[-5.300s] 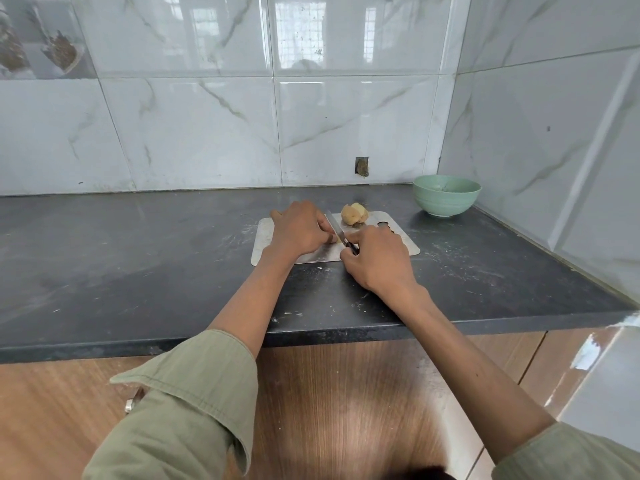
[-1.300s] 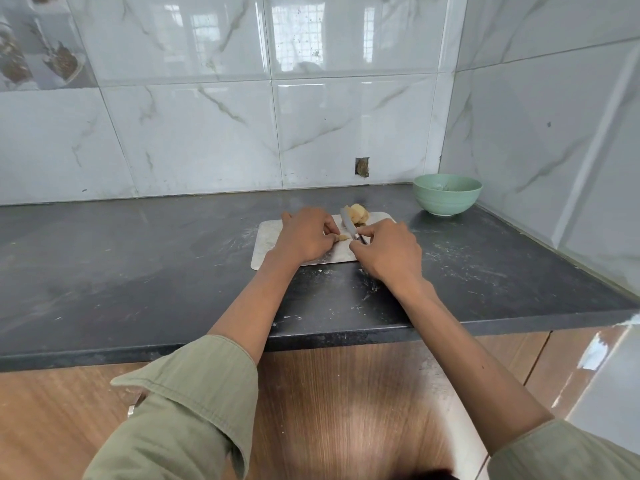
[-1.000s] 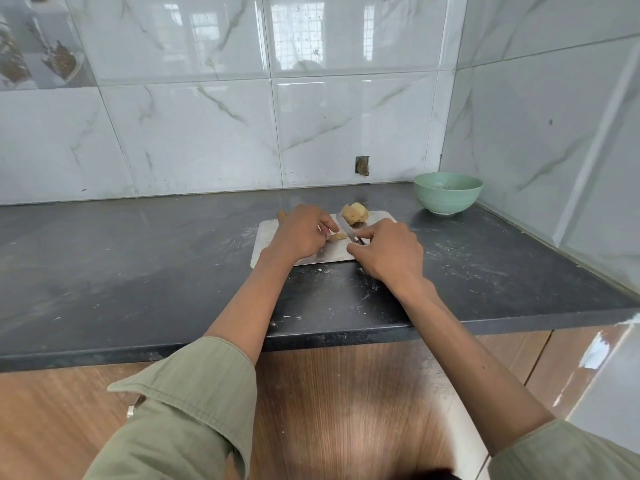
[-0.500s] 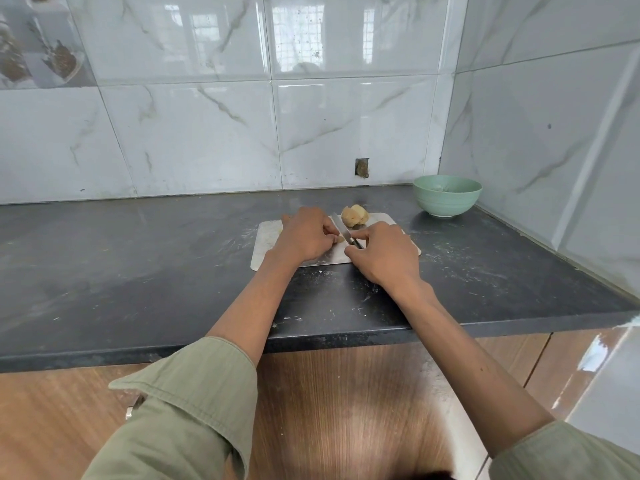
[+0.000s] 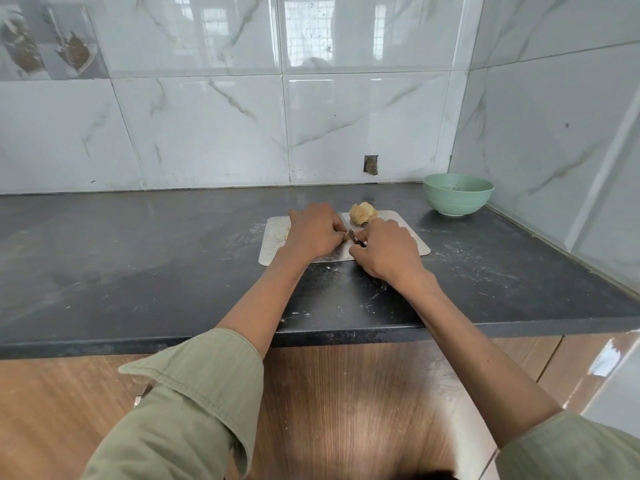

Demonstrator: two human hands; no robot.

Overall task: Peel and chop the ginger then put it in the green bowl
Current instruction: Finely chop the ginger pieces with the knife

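A pale peeled ginger chunk lies at the back of the metal cutting board. My left hand is curled over a small ginger piece on the board; the piece itself is almost fully hidden under the fingers. My right hand grips a small knife, whose blade runs between the two hands and points toward the back. The green bowl stands at the back right corner, apart from both hands.
The dark countertop has white scuffs and small scraps near the board. Tiled walls close the back and right side. A few pale bits lie at the board's left end. Wooden cabinet fronts sit below the counter edge.
The knife blade has come down lower and closer to my left fingers. Both hands have stayed over the board; the ginger chunk and the bowl have not moved.
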